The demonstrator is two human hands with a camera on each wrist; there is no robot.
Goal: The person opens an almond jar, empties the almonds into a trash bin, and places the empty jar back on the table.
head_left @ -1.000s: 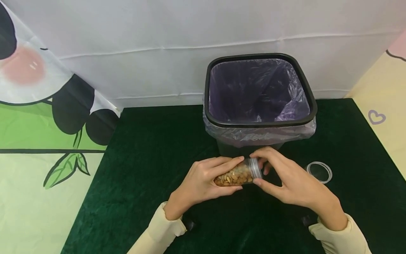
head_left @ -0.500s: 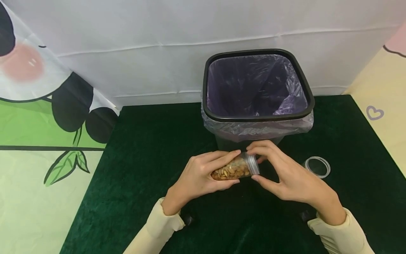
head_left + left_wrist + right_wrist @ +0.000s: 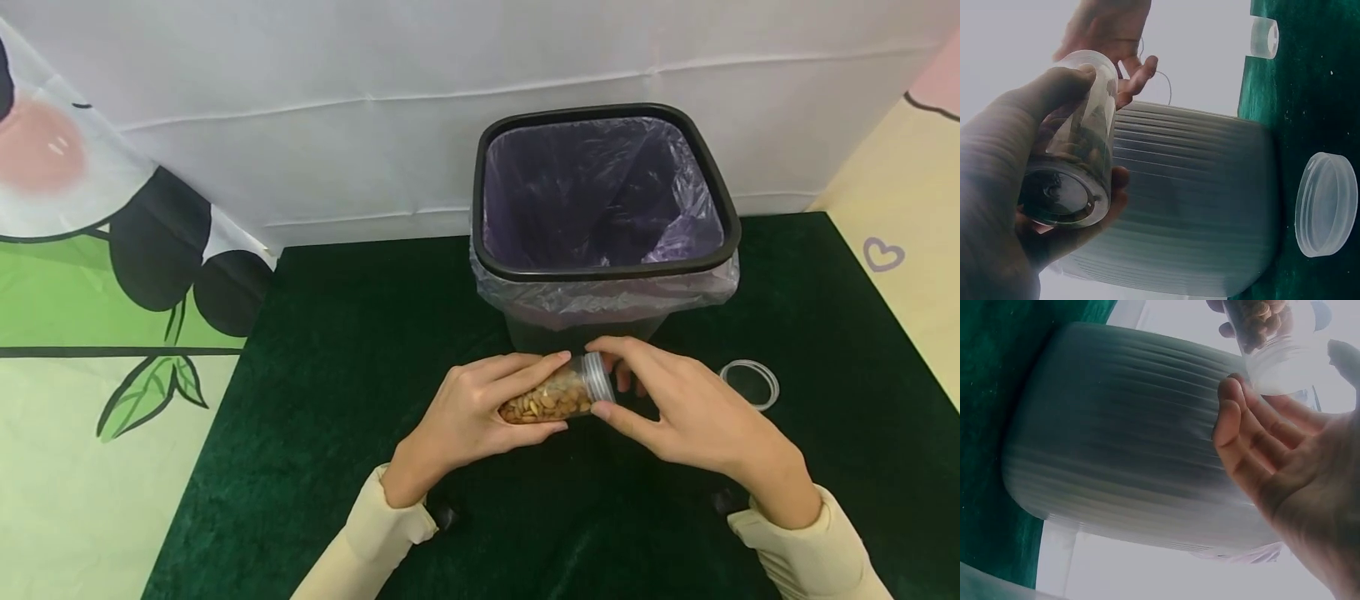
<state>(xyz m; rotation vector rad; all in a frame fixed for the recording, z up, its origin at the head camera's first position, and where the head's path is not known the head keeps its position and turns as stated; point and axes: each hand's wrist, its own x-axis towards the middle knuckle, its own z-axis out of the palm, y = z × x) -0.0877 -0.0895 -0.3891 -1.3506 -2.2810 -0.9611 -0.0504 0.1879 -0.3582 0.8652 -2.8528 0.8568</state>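
A clear jar [image 3: 551, 396] with tan, nut-like pieces inside lies sideways in the grip of my left hand [image 3: 472, 417], its screw lid [image 3: 597, 379] facing right. Its round base [image 3: 1060, 190] faces the left wrist camera. My right hand [image 3: 693, 408] holds the lid with thumb at its near edge and index finger at its far edge. The remaining fingers are bent behind the lid. The right wrist view shows these fingers [image 3: 1254, 434] curled beside the lid, with the thumb to its other side.
Just beyond my hands stands a bin [image 3: 607, 275] lined with a purple bag, against the white backdrop. A clear round piece [image 3: 772, 379] rests on the green cloth at right. Another clear lid [image 3: 1325, 205] lies on the cloth in the left wrist view.
My right fingers straighten along the lid at half a second ago, then bend round it again. The left hand keeps its grip on the jar. The head view has shifted slightly.
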